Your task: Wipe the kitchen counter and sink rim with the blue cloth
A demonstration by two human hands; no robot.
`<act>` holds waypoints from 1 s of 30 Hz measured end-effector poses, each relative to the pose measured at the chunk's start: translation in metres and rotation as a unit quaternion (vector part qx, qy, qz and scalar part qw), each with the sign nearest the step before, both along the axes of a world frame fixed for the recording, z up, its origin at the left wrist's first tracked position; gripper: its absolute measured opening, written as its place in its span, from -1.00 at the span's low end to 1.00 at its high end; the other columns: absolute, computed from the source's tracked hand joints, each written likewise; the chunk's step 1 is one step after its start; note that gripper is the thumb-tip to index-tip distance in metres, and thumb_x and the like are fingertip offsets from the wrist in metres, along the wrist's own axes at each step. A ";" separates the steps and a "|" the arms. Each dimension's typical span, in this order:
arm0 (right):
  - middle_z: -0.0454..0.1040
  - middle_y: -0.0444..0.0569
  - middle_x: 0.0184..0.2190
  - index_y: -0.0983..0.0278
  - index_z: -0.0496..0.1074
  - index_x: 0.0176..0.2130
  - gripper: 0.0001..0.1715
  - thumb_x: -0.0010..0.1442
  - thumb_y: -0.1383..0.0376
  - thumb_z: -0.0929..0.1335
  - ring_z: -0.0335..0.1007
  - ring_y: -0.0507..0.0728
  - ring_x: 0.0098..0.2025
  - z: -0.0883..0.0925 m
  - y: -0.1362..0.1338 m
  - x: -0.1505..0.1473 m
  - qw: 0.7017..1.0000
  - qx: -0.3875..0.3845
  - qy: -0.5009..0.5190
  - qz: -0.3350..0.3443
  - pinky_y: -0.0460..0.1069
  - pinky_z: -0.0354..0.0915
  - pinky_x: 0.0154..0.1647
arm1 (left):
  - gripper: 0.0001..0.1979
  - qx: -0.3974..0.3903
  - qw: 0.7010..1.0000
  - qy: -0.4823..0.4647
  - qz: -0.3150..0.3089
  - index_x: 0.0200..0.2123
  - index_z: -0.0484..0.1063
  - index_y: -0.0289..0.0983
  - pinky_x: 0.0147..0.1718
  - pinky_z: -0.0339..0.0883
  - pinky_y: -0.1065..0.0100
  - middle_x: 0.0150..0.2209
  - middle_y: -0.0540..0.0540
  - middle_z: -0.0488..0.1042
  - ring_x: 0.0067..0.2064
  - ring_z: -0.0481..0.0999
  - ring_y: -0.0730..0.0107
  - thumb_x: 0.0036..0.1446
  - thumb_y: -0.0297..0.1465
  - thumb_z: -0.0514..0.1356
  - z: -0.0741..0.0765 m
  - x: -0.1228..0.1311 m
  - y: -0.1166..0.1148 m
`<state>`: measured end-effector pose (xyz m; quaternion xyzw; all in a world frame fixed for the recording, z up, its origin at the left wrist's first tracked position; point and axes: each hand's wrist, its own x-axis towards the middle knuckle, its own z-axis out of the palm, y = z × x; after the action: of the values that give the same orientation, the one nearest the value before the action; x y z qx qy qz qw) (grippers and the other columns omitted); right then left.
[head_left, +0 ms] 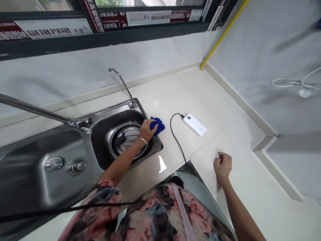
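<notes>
My left hand [147, 130] grips a crumpled blue cloth [157, 126] on the pale countertop [173, 90], just beyond the right rim of the sink [157, 144]. A bracelet circles that wrist, and the forearm crosses over the smaller basin. In that basin sits a round metal strainer [130, 133] with something dark inside, partly covered by my arm. On the right, my right hand [223, 165] rests on the counter with its fingers curled and nothing visible in them. Between the hands lies a white power bank [194, 124] with a black cable [178, 144] plugged into its end.
A thin curved tap [122, 80] rises at the sink's back corner. A larger faucet [37, 108] reaches over the big basin [62, 184] at left. The cable hangs over the counter's front edge. A yellow pipe [223, 36] stands in the far corner.
</notes>
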<state>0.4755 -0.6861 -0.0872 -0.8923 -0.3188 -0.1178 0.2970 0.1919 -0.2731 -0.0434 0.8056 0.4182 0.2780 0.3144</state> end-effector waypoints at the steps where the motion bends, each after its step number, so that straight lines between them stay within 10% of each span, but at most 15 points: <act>1: 0.43 0.16 -0.13 0.33 0.51 -0.05 -0.58 0.20 0.26 0.22 0.39 0.23 -0.16 0.001 0.000 0.000 1.000 -0.001 0.001 -0.002 0.14 0.38 -0.05 | -0.73 0.001 0.999 0.042 -0.021 0.02 0.54 -0.24 0.16 0.42 0.18 -0.04 -0.23 0.50 0.06 0.54 0.09 0.30 -0.28 0.29 -0.002 0.003 -0.001; 8: 0.45 0.14 -0.16 0.32 0.51 -0.03 -0.57 0.21 0.25 0.23 0.40 0.27 -0.11 0.003 -0.004 -0.001 1.000 -0.013 -0.013 0.007 0.17 0.38 0.00 | -0.70 0.004 0.975 0.198 -0.102 0.11 0.57 -0.13 -0.11 0.41 0.23 0.01 -0.20 0.46 0.03 0.53 0.06 0.36 -0.21 0.30 0.008 0.012 0.014; 20: 0.46 0.16 -0.16 0.31 0.49 -0.01 -0.58 0.21 0.22 0.25 0.41 0.32 -0.11 -0.001 -0.010 0.002 0.999 -0.027 -0.015 0.018 0.22 0.40 -0.02 | -0.66 -0.033 0.980 0.190 0.049 0.19 0.49 -0.16 0.00 0.40 0.17 0.09 -0.25 0.43 0.10 0.50 -0.02 0.42 -0.23 0.23 0.015 0.029 0.075; 30: 0.45 0.14 -0.12 0.34 0.49 0.02 -0.60 0.26 0.27 0.25 0.41 0.26 -0.11 0.001 -0.008 -0.003 0.999 -0.016 -0.020 0.033 0.17 0.38 -0.02 | -0.63 0.056 0.950 0.307 0.033 0.21 0.43 -0.33 0.07 0.36 0.07 0.15 -0.42 0.36 0.14 0.45 -0.17 0.45 -0.34 0.08 0.034 0.076 0.125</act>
<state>0.4729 -0.6944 -0.0859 -0.8836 -0.3556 -0.1205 0.2797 0.2674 -0.1485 -0.0090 0.8539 0.5047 0.0509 0.1159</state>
